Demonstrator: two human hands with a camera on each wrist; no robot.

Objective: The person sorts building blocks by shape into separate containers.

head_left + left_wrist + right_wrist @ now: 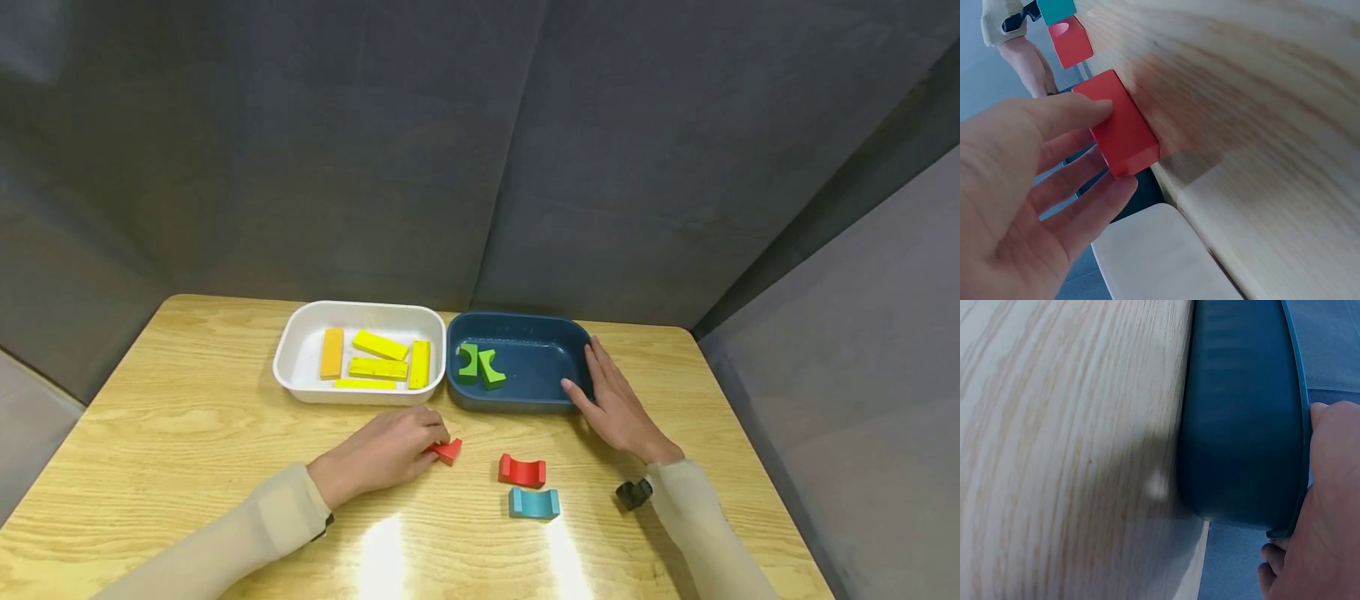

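Note:
My left hand (393, 446) pinches a red block (448, 452) just above the wooden table, in front of the two bins. In the left wrist view the thumb presses one face of it, with fingertips behind. Around the right end of a dark blue plastic bin (517, 407) my right hand (618, 408) holds the rim, thumb over the inside and fingers along the outer wall. Two green blocks with curved notches, one (468, 372) beside the other (492, 377), stand inside at its left. Nearer me lie another notched red block (522, 474) and a teal block (534, 505).
A white bin (360, 397) stands against the blue bin's left side. It holds several yellow blocks (378, 368) and an orange one (332, 354). Dark fabric (360, 150) hangs behind the table's far edge, and panels flank both sides.

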